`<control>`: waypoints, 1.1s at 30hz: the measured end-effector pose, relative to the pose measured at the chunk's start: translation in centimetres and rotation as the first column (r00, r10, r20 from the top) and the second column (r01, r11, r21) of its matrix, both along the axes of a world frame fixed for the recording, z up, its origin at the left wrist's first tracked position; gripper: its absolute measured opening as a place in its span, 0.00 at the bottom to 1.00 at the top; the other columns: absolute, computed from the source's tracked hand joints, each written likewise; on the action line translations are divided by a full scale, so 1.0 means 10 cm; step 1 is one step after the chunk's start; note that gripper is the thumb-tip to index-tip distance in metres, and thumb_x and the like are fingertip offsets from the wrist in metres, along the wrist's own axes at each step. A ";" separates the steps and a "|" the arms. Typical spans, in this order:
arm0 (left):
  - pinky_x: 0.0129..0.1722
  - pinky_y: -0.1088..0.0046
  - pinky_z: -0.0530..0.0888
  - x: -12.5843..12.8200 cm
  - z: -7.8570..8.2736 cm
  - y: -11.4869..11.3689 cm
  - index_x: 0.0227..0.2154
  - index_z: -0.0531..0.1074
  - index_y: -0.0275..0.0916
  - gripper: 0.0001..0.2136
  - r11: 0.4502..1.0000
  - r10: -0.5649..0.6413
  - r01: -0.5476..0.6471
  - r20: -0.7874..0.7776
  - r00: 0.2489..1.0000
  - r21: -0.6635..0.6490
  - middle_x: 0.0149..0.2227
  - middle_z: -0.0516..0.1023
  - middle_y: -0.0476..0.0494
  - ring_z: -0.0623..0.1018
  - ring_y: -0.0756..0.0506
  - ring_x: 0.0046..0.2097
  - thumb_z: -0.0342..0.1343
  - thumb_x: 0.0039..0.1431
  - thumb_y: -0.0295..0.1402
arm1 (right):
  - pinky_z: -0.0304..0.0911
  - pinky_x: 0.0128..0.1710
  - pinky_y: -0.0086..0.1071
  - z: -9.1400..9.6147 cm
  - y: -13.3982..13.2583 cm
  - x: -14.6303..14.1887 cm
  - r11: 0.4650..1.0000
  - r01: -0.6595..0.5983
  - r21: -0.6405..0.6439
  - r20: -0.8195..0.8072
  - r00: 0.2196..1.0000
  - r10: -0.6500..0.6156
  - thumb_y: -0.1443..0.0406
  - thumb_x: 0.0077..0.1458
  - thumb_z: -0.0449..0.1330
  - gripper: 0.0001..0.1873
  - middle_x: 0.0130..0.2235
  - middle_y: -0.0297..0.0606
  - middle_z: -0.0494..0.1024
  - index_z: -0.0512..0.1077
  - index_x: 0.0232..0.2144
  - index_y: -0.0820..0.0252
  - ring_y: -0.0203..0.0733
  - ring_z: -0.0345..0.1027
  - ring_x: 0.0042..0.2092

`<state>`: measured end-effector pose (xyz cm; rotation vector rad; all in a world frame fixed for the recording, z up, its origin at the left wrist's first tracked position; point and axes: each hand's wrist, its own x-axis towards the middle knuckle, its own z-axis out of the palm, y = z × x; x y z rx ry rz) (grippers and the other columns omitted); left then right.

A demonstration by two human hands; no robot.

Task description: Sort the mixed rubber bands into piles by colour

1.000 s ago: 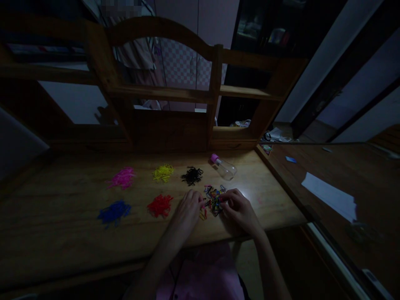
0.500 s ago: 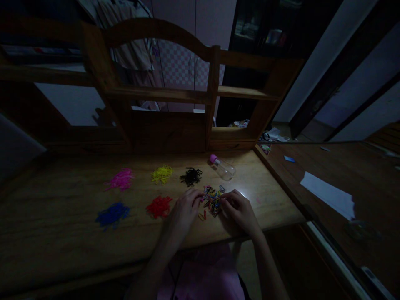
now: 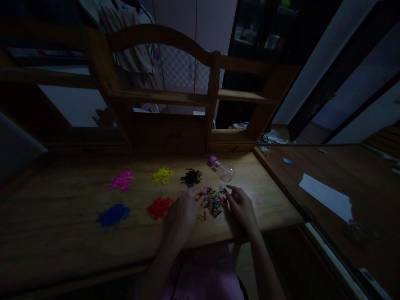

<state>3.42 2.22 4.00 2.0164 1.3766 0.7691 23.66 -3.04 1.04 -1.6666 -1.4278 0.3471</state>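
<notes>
A mixed pile of small coloured rubber bands [image 3: 215,201] lies on the wooden desk between my hands. At its left edge is my left hand [image 3: 188,204], thumb and fingertips pinched together; anything between them is too small to make out. My right hand [image 3: 241,205] is at the pile's right side, its fingers apart, with nothing visible in them. Separate heaps lie to the left: red bands [image 3: 158,207], black bands [image 3: 191,177], yellow bands [image 3: 162,175], pink bands [image 3: 121,180] and blue bands [image 3: 113,215].
A clear bottle with a pink cap [image 3: 223,170] lies on its side behind the mixed pile. The desk's wooden shelf unit [image 3: 168,132] rises at the back. White paper [image 3: 326,196] and a small blue card [image 3: 288,161] lie on the brown surface to the right.
My right hand has drawn back slightly to the right and its fingers have spread, uncovering more of the mixed pile. My left hand has barely moved.
</notes>
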 end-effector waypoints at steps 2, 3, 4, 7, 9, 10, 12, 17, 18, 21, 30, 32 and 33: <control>0.42 0.68 0.68 0.01 0.01 0.01 0.31 0.77 0.42 0.03 0.998 -0.023 0.026 -0.048 0.999 0.054 0.37 0.78 0.45 0.75 0.43 0.41 0.60 0.56 0.33 | 0.63 0.34 0.33 0.03 -0.01 -0.02 0.999 -0.038 0.001 0.013 0.999 0.038 0.60 0.60 0.56 0.17 0.32 0.36 0.68 0.72 0.49 0.55 0.40 0.65 0.33; 0.42 0.68 0.68 0.02 0.02 0.01 0.31 0.77 0.42 0.02 0.997 -0.040 0.044 -0.067 0.997 0.069 0.37 0.78 0.45 0.75 0.43 0.41 0.60 0.56 0.32 | 0.62 0.34 0.32 0.05 -0.03 -0.04 0.997 -0.075 -0.003 0.015 0.997 0.075 0.60 0.60 0.56 0.17 0.32 0.36 0.68 0.72 0.50 0.55 0.40 0.64 0.32; 0.43 0.68 0.68 0.03 0.02 0.01 0.31 0.77 0.41 0.02 0.995 -0.061 0.066 -0.074 0.995 0.075 0.37 0.78 0.45 0.75 0.43 0.41 0.60 0.56 0.31 | 0.62 0.33 0.31 0.07 -0.05 -0.05 0.993 -0.118 -0.010 0.014 0.993 0.118 0.61 0.60 0.56 0.16 0.33 0.36 0.68 0.72 0.50 0.54 0.39 0.64 0.32; 0.45 0.68 0.68 0.09 0.03 -0.01 0.35 0.76 0.41 0.04 0.986 -0.112 0.120 -0.078 0.991 0.116 0.40 0.76 0.45 0.74 0.43 0.44 0.58 0.58 0.28 | 0.62 0.34 0.31 0.11 -0.09 -0.10 0.975 -0.222 -0.031 -0.002 0.975 0.222 0.62 0.60 0.56 0.15 0.36 0.37 0.68 0.73 0.49 0.53 0.39 0.65 0.34; 0.47 0.67 0.68 0.13 0.04 -0.03 0.36 0.76 0.41 0.06 0.976 -0.145 0.158 -0.096 0.985 0.148 0.41 0.75 0.44 0.73 0.43 0.45 0.56 0.59 0.27 | 0.63 0.35 0.31 0.12 -0.11 -0.12 0.973 -0.229 -0.035 -0.005 0.973 0.229 0.63 0.60 0.56 0.14 0.37 0.37 0.68 0.73 0.48 0.53 0.39 0.65 0.35; 0.47 0.67 0.67 0.16 0.05 -0.04 0.36 0.76 0.41 0.07 0.971 -0.161 0.178 -0.114 0.980 0.158 0.41 0.75 0.44 0.72 0.43 0.45 0.55 0.59 0.26 | 0.62 0.35 0.31 0.11 -0.11 -0.12 0.976 -0.218 -0.032 -0.005 0.976 0.218 0.63 0.60 0.56 0.14 0.37 0.37 0.68 0.73 0.48 0.53 0.39 0.65 0.34; 0.48 0.66 0.67 0.19 0.06 -0.05 0.36 0.75 0.40 0.07 0.960 -0.187 0.215 -0.163 0.969 0.179 0.40 0.74 0.43 0.71 0.42 0.45 0.53 0.60 0.25 | 0.62 0.34 0.31 0.11 -0.11 -0.11 0.982 -0.185 -0.021 -0.005 0.983 0.185 0.62 0.60 0.56 0.14 0.35 0.36 0.67 0.73 0.47 0.54 0.38 0.64 0.33; 0.47 0.63 0.66 0.22 0.06 -0.07 0.35 0.73 0.39 0.08 0.941 -0.166 0.240 -0.291 0.942 0.238 0.41 0.72 0.41 0.70 0.41 0.45 0.48 0.62 0.25 | 0.60 0.32 0.31 0.10 -0.09 -0.08 0.993 -0.122 -0.001 -0.001 0.993 0.122 0.60 0.60 0.57 0.11 0.30 0.33 0.64 0.74 0.43 0.56 0.37 0.62 0.30; 0.47 0.63 0.66 0.22 0.06 -0.06 0.36 0.73 0.39 0.08 0.939 -0.156 0.239 -0.311 0.937 0.248 0.41 0.72 0.40 0.69 0.41 0.45 0.48 0.62 0.25 | 0.60 0.32 0.30 0.11 -0.09 -0.08 0.993 -0.114 0.001 -0.001 0.993 0.114 0.60 0.60 0.57 0.11 0.30 0.33 0.64 0.74 0.42 0.56 0.38 0.62 0.30; 0.47 0.62 0.66 0.23 0.04 -0.04 0.37 0.72 0.39 0.08 0.926 -0.176 0.277 -0.355 0.918 0.258 0.40 0.72 0.40 0.69 0.40 0.45 0.49 0.62 0.25 | 0.60 0.32 0.31 0.12 -0.09 -0.07 0.995 -0.103 0.005 -0.005 0.995 0.103 0.60 0.60 0.57 0.11 0.30 0.33 0.66 0.75 0.42 0.56 0.38 0.62 0.31; 0.49 0.63 0.65 0.29 0.02 0.10 0.35 0.69 0.38 0.09 0.904 -0.307 0.391 -0.376 0.874 0.173 0.40 0.72 0.40 0.69 0.41 0.45 0.46 0.61 0.21 | 0.60 0.33 0.31 0.12 -0.10 -0.09 0.997 -0.081 0.015 -0.040 0.996 0.081 0.61 0.60 0.56 0.11 0.31 0.34 0.68 0.75 0.41 0.56 0.39 0.64 0.32; 0.49 0.63 0.65 0.29 0.05 0.11 0.36 0.69 0.38 0.09 0.892 -0.348 0.424 -0.359 0.866 0.156 0.41 0.72 0.40 0.69 0.42 0.46 0.45 0.60 0.21 | 0.60 0.33 0.31 0.12 -0.10 -0.09 0.997 -0.073 0.014 -0.041 0.996 0.073 0.62 0.59 0.56 0.11 0.31 0.34 0.68 0.75 0.41 0.56 0.39 0.64 0.32; 0.49 0.64 0.64 0.30 0.06 0.11 0.36 0.68 0.38 0.09 0.887 -0.363 0.437 -0.356 0.861 0.152 0.42 0.72 0.40 0.68 0.42 0.46 0.44 0.61 0.21 | 0.60 0.33 0.31 0.12 -0.10 -0.09 0.997 -0.069 0.016 -0.042 0.997 0.070 0.62 0.59 0.56 0.10 0.31 0.34 0.68 0.75 0.41 0.56 0.39 0.64 0.32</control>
